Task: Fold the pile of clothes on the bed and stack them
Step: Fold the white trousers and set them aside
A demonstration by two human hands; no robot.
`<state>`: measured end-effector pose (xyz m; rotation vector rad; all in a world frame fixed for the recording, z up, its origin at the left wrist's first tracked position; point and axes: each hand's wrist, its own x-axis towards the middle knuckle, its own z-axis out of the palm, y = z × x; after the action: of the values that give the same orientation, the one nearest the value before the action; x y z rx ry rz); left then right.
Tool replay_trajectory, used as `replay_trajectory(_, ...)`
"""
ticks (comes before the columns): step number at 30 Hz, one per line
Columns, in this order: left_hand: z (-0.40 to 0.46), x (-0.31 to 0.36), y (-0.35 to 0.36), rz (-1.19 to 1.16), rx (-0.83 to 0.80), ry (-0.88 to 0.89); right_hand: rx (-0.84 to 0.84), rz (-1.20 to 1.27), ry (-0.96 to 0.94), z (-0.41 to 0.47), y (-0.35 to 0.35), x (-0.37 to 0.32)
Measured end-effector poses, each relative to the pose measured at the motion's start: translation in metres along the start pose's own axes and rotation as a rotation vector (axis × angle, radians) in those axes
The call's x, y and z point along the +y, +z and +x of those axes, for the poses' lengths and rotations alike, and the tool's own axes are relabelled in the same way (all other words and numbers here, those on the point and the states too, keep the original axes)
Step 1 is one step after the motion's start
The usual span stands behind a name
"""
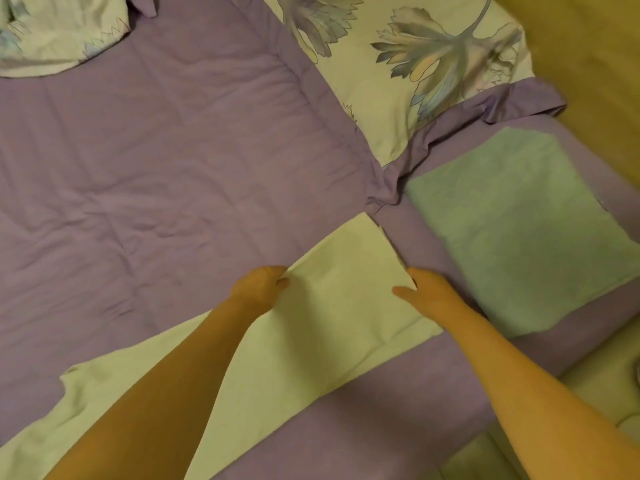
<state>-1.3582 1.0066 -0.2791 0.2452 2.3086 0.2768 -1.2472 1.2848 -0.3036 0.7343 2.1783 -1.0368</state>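
Both forearms reach out from the bottom of the head view, across the near edge of the bed (166, 161), to a pale yellow cloth (311, 323). It lies as a long band running from the near left corner of the bed up toward its middle, already narrowed by folding along its length as far as I can judge, with its far end doubled up.

Left hand (258, 287) has its grip closed on the left edge of that far end: the fingers are curled and pinch the fabric, the edge lifted slightly where they hold it. Right hand (424, 289) meets the opposite edge; its thumb lies flat on top of the cloth, and the fingers seem tucked under or beside the edge, so I cannot tell whether this grip is truly closed on the fabric. Holding both sides of the same end suggests the cloth is about to be folded back across its length.

Just to the right, near the bed's right edge, a pale green cloth (519, 230) lies flat and squared, apparently folded and parked as the base of the stack. Beyond it rests a flower-printed pillow (398, 64); another printed piece (52, 32) sits at the far left corner.
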Motion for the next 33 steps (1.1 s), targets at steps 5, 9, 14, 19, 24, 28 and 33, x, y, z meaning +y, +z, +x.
replay_trajectory(5,0.023,0.008,0.010,0.122,0.029,-0.043,0.220,-0.060,-0.016,-0.006,0.009,0.017)
replay_trajectory(9,0.017,0.015,0.024,0.272,0.299,-0.038,0.337,-0.181,-0.026,-0.018,0.017,0.025)
replay_trajectory(14,-0.032,0.022,0.066,-0.040,0.530,0.046,0.311,-0.045,0.012,-0.034,0.017,0.031)
replay_trajectory(19,-0.105,-0.003,0.125,-0.024,0.404,0.104,0.218,-0.090,-0.152,-0.045,0.024,0.034)
replay_trajectory(24,-0.160,-0.048,0.152,0.153,0.307,0.092,0.435,-0.433,-0.072,-0.057,0.041,0.021)
replay_trajectory(28,-0.167,-0.067,0.156,0.116,0.349,0.159,0.564,-0.650,-0.439,-0.081,0.072,0.014)
replay_trajectory(33,-0.162,-0.084,0.145,-0.102,0.324,0.027,0.304,-0.636,-0.648,-0.105,0.121,0.001)
